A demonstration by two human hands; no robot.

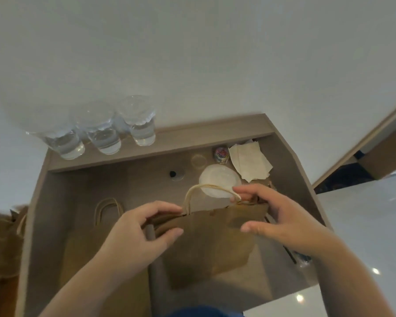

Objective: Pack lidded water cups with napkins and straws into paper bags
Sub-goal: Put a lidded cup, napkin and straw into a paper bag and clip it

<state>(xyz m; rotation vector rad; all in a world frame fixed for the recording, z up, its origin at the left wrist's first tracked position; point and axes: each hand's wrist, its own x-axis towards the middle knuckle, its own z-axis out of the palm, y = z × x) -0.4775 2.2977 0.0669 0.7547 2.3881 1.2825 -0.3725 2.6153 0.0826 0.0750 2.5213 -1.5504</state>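
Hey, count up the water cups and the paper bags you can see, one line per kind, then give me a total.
water cups: 3
paper bags: 3
Total: 6

paper bag [206,239]: brown | napkins [249,164]: cream | cups [105,133]: clear | desk [96,186]: taupe | small object [221,153]: multicoloured, possibly patterned

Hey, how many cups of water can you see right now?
3, in a row on the raised ledge at the back: left cup, middle cup, right cup. The paper bag in front could hide others.
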